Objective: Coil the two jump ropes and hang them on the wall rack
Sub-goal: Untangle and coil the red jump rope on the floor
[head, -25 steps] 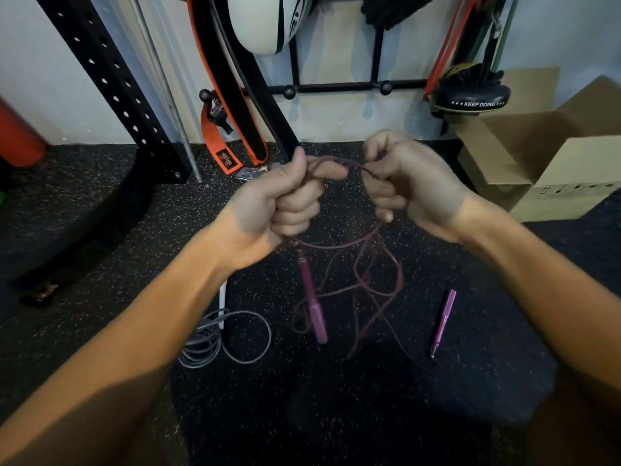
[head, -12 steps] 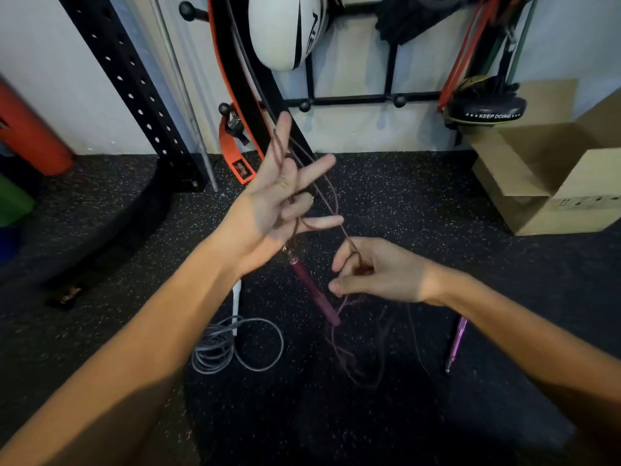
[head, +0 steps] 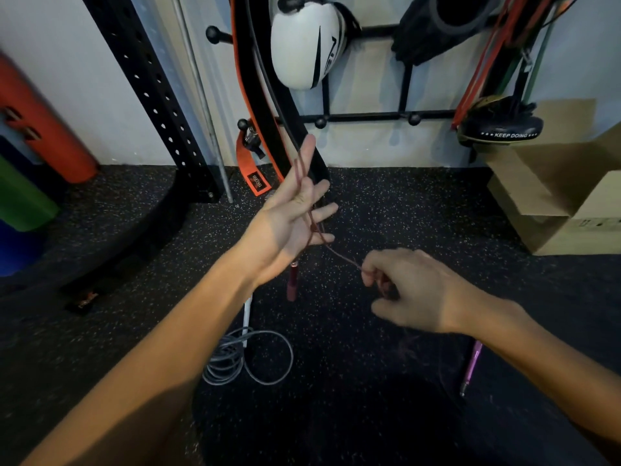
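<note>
Jump rope, thin maroon cord point(head: 339, 255): strung across the open palm and spread fingers of the left hand point(head: 289, 220), running down and right to the right hand point(head: 413, 290). One maroon handle point(head: 291, 280) dangles below the left wrist; the other, a pink-violet handle point(head: 470, 368), lies on the floor just past the right forearm. Loose cord below the right hand is blurred and cannot be traced.

Left hand: fingers splayed, not clasping; cord draped over it as a winding form. Right hand: thumb and fingertips pinched on the cord, feeding it.

Jump rope, grey cord with white handle point(head: 247, 358): lying on the black speckled rubber floor point(head: 386, 210) beneath the left forearm, already in a rough coil, not hung.

Wall rack, black bars with ball-ended pegs point(head: 369, 116): on the white wall ahead, bearing a white-and-black boxing glove point(head: 304, 50), an orange-and-black belt point(head: 258, 105) and coloured bands; some pegs look free.

Status, judged: maroon coil early, few turns made; grey coil formed; both hangings outstanding.
</note>
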